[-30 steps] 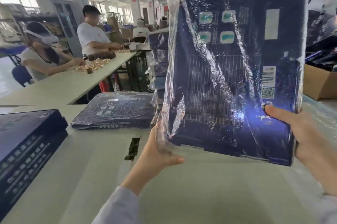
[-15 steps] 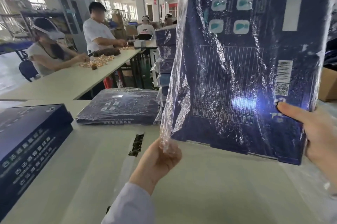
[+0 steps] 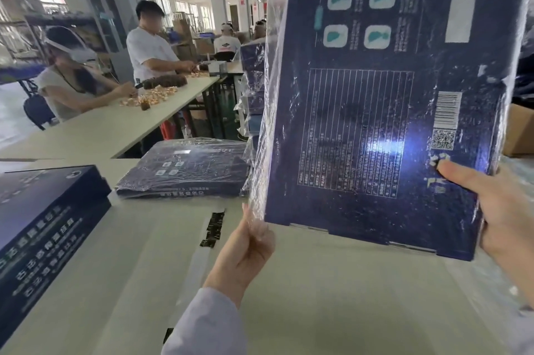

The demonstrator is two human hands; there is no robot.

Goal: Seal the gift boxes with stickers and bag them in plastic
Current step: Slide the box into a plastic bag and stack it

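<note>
I hold a large dark blue gift box (image 3: 384, 112) upright in the air, its printed back facing me, inside a clear plastic bag (image 3: 261, 129). My right hand (image 3: 502, 216) grips the box's lower right corner, thumb on its face. My left hand (image 3: 248, 247) pinches the loose edge of the bag at the box's lower left corner. A strip of dark stickers (image 3: 213, 229) on white backing lies on the table (image 3: 318, 297) below. A bagged box (image 3: 187, 168) lies flat behind it.
An unbagged blue box (image 3: 43, 227) sits at the left edge. Bagged boxes are stacked (image 3: 252, 80) behind the held one. Two people work with small wrapped items at a long table (image 3: 115, 126) on the left. A cardboard carton (image 3: 520, 129) stands at right.
The box has risen a little and shifted right. My left hand has closed on the bag's loose edge below the box's corner.
</note>
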